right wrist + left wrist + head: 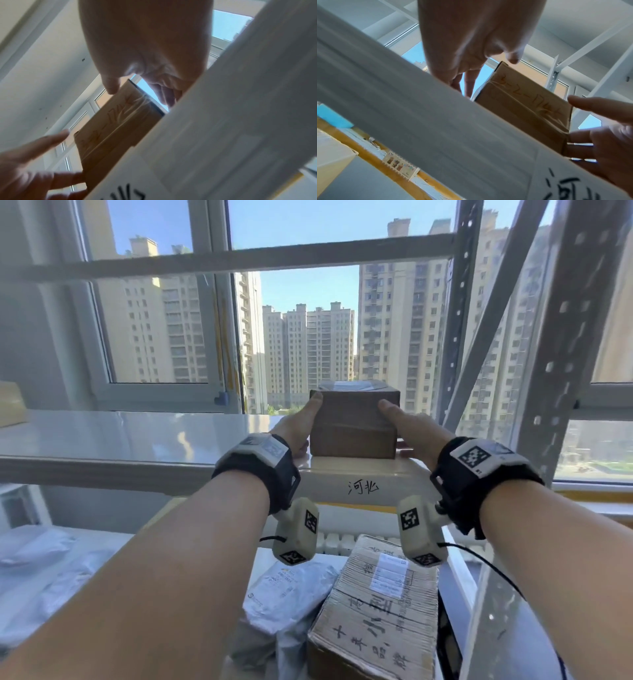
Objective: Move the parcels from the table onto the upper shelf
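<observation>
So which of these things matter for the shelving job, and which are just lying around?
Part of the job:
- small brown box, held between left hand and right hand
- upper shelf
- taped carton and grey mailer bag lower down

Just lying about:
- window
- sticker card

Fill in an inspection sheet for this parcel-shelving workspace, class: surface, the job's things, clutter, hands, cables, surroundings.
Surface: white upper shelf, its front edge bearing a handwritten label.
Job's things: brown cardboard box resting on the upper shelf near its front edge; a taped carton and grey mailer bags lie lower down.
Clutter: pale plastic bags at lower left.
Hands: left hand and right hand at the box's two sides, thumbs on its front face; whether the fingers grip it cannot be told.
Cables: black cable hanging from the right wrist camera.
Surroundings: window facing tower blocks; perforated rack upright on the right.
</observation>
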### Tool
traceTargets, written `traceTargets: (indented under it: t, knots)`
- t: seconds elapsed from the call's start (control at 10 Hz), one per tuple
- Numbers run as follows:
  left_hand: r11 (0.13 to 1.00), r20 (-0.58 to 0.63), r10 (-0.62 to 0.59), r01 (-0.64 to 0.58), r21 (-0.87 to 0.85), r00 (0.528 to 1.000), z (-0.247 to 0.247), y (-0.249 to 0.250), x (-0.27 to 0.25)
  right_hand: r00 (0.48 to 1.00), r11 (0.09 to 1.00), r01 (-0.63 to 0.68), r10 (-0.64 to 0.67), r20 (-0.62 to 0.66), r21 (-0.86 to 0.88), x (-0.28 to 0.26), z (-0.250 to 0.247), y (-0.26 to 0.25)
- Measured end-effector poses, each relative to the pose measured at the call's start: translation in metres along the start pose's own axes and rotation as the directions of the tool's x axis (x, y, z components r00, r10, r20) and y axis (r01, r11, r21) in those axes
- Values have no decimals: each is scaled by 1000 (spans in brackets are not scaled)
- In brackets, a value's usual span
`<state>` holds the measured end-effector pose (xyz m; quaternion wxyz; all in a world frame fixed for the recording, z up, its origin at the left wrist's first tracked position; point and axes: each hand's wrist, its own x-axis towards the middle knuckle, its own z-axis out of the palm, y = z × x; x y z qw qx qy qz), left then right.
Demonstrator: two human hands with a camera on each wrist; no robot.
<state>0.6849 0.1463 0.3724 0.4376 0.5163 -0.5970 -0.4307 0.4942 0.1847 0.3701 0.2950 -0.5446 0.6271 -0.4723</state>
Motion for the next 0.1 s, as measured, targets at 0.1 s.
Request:
traceTargets:
  t: [0.1]
  knots:
    - [997,-57,3,1,79,998,-11,-5,-2,994,993,28,-39,-100,-115,-17,6,-6]
